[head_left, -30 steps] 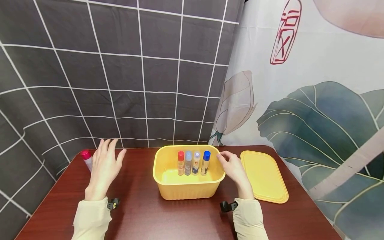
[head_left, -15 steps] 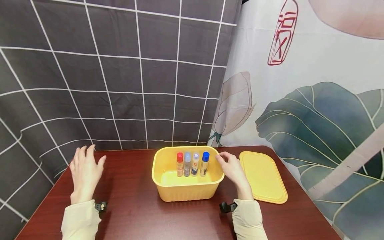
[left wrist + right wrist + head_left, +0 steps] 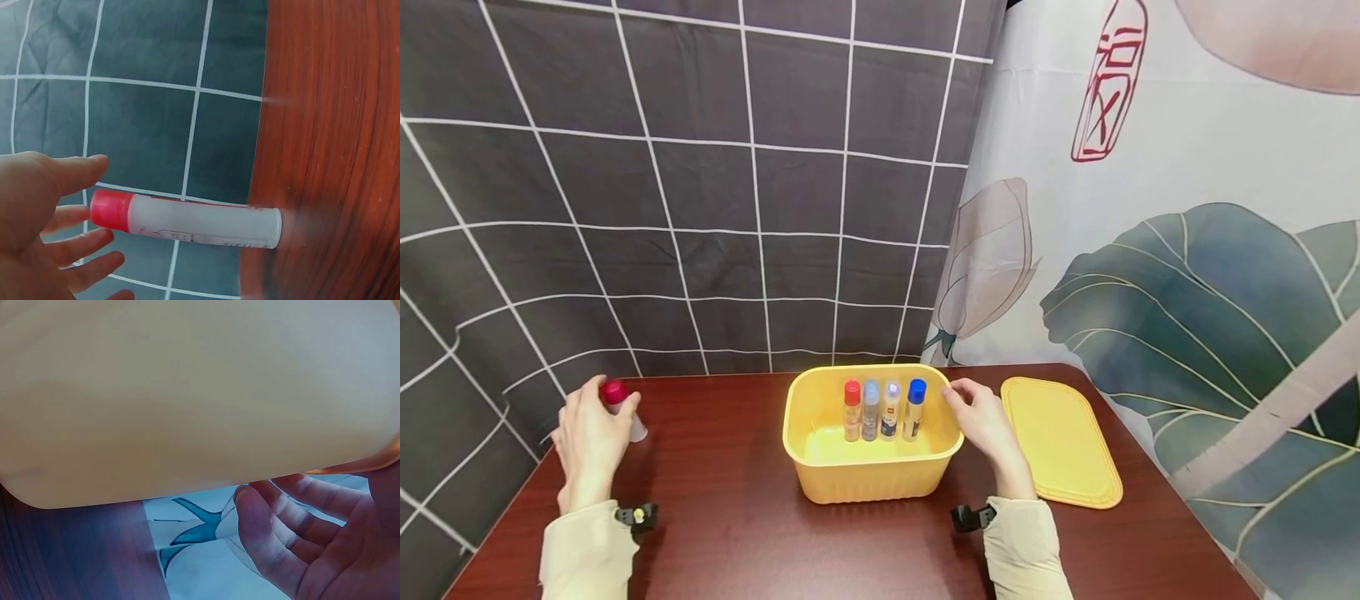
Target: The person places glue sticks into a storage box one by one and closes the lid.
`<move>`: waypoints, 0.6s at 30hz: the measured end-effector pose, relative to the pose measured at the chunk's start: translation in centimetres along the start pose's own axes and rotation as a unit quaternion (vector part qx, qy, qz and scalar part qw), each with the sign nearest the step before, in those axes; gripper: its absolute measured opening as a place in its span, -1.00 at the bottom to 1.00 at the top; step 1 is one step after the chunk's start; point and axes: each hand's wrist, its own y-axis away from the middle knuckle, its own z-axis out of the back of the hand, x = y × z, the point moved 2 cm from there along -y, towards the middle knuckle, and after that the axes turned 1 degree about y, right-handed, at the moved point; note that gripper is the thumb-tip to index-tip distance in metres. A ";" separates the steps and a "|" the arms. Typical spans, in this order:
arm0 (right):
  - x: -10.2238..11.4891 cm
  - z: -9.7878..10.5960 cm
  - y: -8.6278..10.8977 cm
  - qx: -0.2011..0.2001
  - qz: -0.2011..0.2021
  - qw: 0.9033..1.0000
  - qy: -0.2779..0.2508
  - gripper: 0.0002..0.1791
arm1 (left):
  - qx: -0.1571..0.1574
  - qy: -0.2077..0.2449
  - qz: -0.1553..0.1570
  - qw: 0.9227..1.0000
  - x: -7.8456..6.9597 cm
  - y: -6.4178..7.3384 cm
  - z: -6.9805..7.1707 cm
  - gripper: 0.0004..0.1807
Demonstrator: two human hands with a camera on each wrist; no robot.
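Note:
At the table's far left stands an upright glue stick (image 3: pixel 206 222) with a red cap and whitish tube. My left hand (image 3: pixel 591 429) is around its cap. In the left wrist view the thumb is apart from the cap and the fingers are spread beside it. The yellow bin (image 3: pixel 872 482) stands mid-table. Inside it several similar tubes (image 3: pixel 889 410) stand upright in a row, with red, light blue, pale and dark blue caps. My right hand (image 3: pixel 988 425) is at the bin's right rim, fingers loosely bent; some fingertips are hidden behind the bin's edge.
A flat yellow lid (image 3: pixel 1062 442) lies on the table right of the bin. Behind the brown table (image 3: pixel 737 517) hang a dark grid curtain (image 3: pixel 700 208) and a white curtain (image 3: pixel 1030 100) with a lotus print. Bare tabletop separates the left hand from the bin.
My left hand has moved left and lowered around the glue stick, which shows again after being hidden behind the hand. The right hand and bin have stayed in place.

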 end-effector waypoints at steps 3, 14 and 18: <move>0.0 0.0 0.0 0.000 0.000 1.000 0.001 -0.66 | 0.009 0.011 0.021 1.000 0.4 -0.2 -0.1 -0.39; -0.1 0.0 0.1 0.001 0.001 1.000 0.000 -0.64 | 0.009 0.022 0.064 0.998 1.5 -0.3 -0.5 -0.41; -0.1 0.0 0.1 -0.001 0.000 1.000 -0.003 -0.65 | 0.007 0.019 0.070 0.997 1.7 -0.5 -0.5 -0.38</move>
